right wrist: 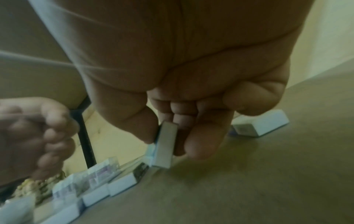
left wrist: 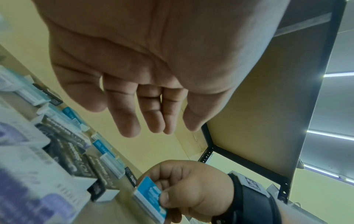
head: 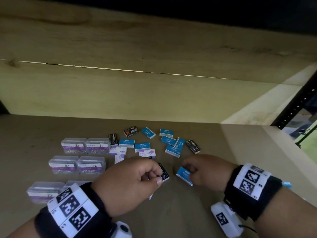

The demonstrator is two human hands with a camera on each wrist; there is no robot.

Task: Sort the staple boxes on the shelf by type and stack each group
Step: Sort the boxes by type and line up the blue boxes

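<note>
Small staple boxes lie scattered on the brown shelf board (head: pixel 205 200): blue ones (head: pixel 142 146), black ones (head: pixel 131 132) and white-purple ones (head: pixel 118 150). My right hand (head: pixel 188 170) pinches a blue staple box (head: pixel 184 175) between thumb and fingers, tilted on its edge just above the board; the same box shows in the left wrist view (left wrist: pixel 151 195) and its white side in the right wrist view (right wrist: pixel 164 145). My left hand (head: pixel 157 176) hovers over a black staple box (head: pixel 163 171). Its fingers (left wrist: pixel 130 121) hang relaxed and hold nothing.
Several clear paper clip boxes (head: pixel 85 146) stand in pairs at the left. A wooden back wall (head: pixel 154 91) closes the shelf behind. The board ends at the right beside a black metal upright (head: pixel 298 107).
</note>
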